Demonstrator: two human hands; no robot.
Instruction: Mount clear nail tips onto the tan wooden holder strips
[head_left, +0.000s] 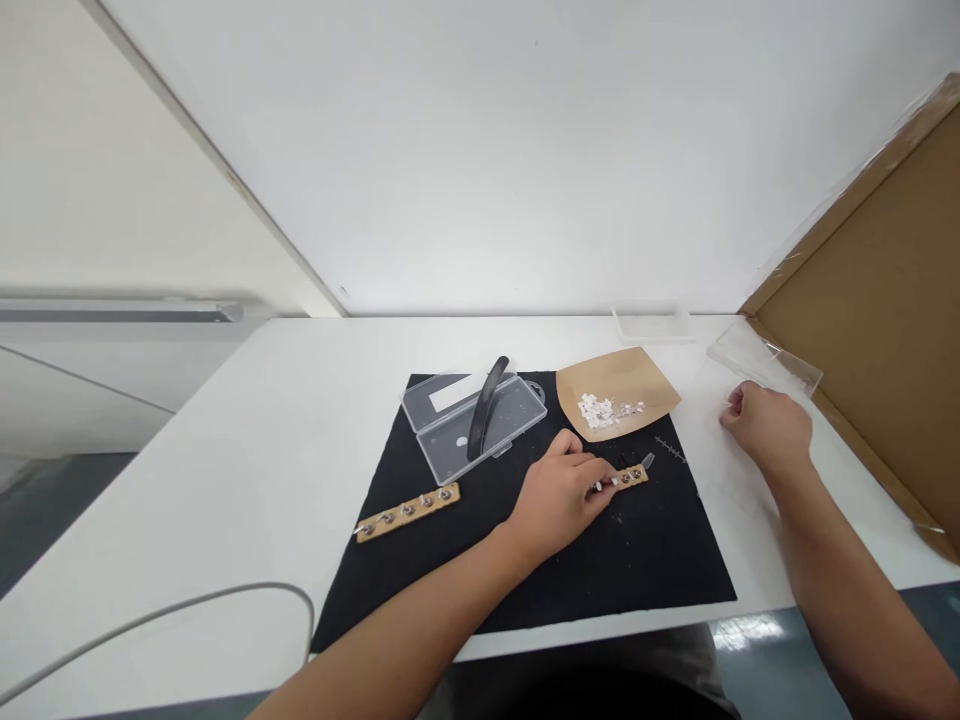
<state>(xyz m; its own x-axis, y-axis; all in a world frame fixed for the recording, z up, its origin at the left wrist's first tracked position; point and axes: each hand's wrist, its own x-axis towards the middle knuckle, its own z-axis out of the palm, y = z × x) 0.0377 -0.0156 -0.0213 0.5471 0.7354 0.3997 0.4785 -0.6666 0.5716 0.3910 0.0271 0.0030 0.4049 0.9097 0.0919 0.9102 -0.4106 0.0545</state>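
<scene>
Room: white wall panel (pixel 525 160) ahead of you, brown cardboard box (pixel 877 330) open-sided at your right. White tabletop (pixel 247 470) under everything, black rectangular mat (pixel 645 570) on it, thin grey cable (pixel 187 597) loose at left.

On the mat: open clear plastic hinged case (pixel 523 403) with a black curved bar (pixel 487 410) across it. Brown paper tray (pixel 619 368) overlaps the mat's far right corner.

Your left hand (pixel 566 490): clamped on the second tan strip with metal studs (pixel 632 476), right of mat centre. Your right hand (pixel 772 425): off the mat, fingertips together; can't tell if anything's in them.

Progress, my read: first tan strip with metal studs (pixel 409 512), front left, looks populated, pale slivers along it. Second strip looks partway: clear tip (pixel 649 461) at its far end, rest under your fingers. Plenty of small white pieces (pixel 596 411) left in the tray.
</scene>
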